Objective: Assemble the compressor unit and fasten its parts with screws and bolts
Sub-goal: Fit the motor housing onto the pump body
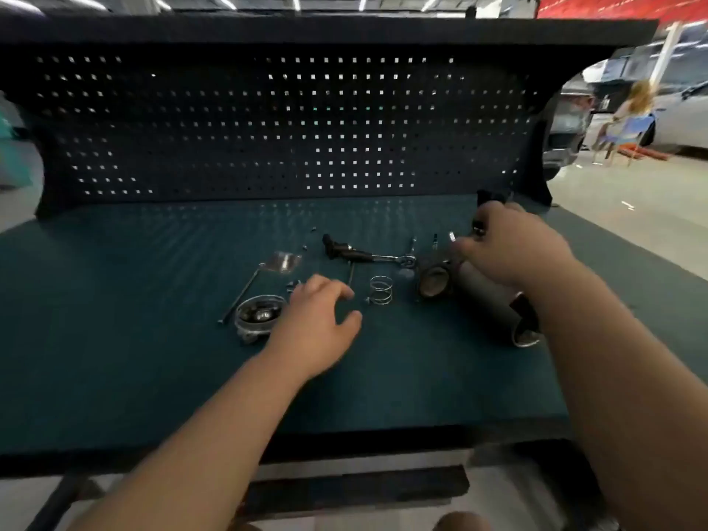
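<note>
On the green bench mat [153,339] lie compressor parts. A dark cylinder body [486,300] rests on its side at the right, with a round dark housing [433,279] beside its far end. My right hand [513,247] hovers over that far end, fingers curled around a small dark part with a metal tip. My left hand [318,323] floats above the mat with fingers loosely spread, holding nothing, between a round metal cover [258,314] and a coil spring [381,289]. A ratchet wrench [367,256] lies behind the spring.
A long bolt [241,293] and a thin metal plate [283,261] lie left of centre, with small screws [293,285] nearby. More bolts [435,241] stand near the ratchet head. A dark pegboard [268,128] closes off the back. A person sits far off at the right.
</note>
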Tool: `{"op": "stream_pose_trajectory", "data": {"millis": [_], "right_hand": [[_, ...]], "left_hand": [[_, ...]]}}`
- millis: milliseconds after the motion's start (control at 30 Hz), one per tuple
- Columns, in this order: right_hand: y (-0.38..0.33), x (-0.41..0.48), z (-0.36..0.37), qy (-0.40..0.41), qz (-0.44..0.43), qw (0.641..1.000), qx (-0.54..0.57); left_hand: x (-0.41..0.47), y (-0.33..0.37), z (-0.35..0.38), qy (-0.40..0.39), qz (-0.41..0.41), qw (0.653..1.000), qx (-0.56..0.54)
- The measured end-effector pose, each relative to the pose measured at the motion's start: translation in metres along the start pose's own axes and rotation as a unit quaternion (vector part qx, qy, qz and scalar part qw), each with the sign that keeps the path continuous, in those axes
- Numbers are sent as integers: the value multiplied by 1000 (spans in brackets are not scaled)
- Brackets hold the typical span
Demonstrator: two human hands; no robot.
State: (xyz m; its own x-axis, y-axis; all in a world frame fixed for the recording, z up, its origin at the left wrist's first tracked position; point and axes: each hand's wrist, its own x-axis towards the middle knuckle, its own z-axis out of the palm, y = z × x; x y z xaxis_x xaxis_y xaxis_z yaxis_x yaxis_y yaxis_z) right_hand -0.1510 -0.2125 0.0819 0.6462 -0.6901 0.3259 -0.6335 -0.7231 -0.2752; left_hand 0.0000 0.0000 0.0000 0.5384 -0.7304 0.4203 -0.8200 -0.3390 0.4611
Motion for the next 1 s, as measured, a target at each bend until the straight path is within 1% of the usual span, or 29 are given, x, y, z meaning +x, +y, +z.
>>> {"op": "stream_pose_trajectory", "data": {"millis": [67,133,167,267,300,433,567,667,767,833,900,933,967,1000], "right_hand": [[19,15,5,-86,90,991,-47],[38,24,19,-177,136,975,-13],[43,29,28,-193,134,972,0],[48,38,43,-197,87,976,-11],[50,42,44,-198,75,977,-5],[41,49,47,-211,-2,977,29],[13,55,53,-207,-90,974,35],[-9,61,66,-203,-133,969,51],[-29,69,78,-212,-137,965,74],[-44,76,85,-217,-130,964,78],[-57,83,88,-202,-130,966,95],[-59,86,88,-169,-126,969,126],[-57,87,87,-105,-111,973,173],[-49,88,84,-2,-82,969,234]], "left_hand": [[14,-15,3,-43,-26,990,129],[24,-34,12,-63,-30,982,175],[29,-42,19,-65,-21,981,181],[46,-45,37,-61,19,978,198],[55,-43,42,-53,31,980,192],[68,-28,58,-73,46,986,144],[62,-41,49,-66,49,994,68],[52,-59,30,-74,-4,997,8],[50,-74,17,-86,-93,989,-73],[54,-79,17,-86,-137,983,-90],[58,-81,20,-88,-173,976,-98],[58,-81,22,-81,-189,972,-113],[57,-81,24,-67,-201,969,-126],[56,-80,26,-50,-205,968,-137]]}}
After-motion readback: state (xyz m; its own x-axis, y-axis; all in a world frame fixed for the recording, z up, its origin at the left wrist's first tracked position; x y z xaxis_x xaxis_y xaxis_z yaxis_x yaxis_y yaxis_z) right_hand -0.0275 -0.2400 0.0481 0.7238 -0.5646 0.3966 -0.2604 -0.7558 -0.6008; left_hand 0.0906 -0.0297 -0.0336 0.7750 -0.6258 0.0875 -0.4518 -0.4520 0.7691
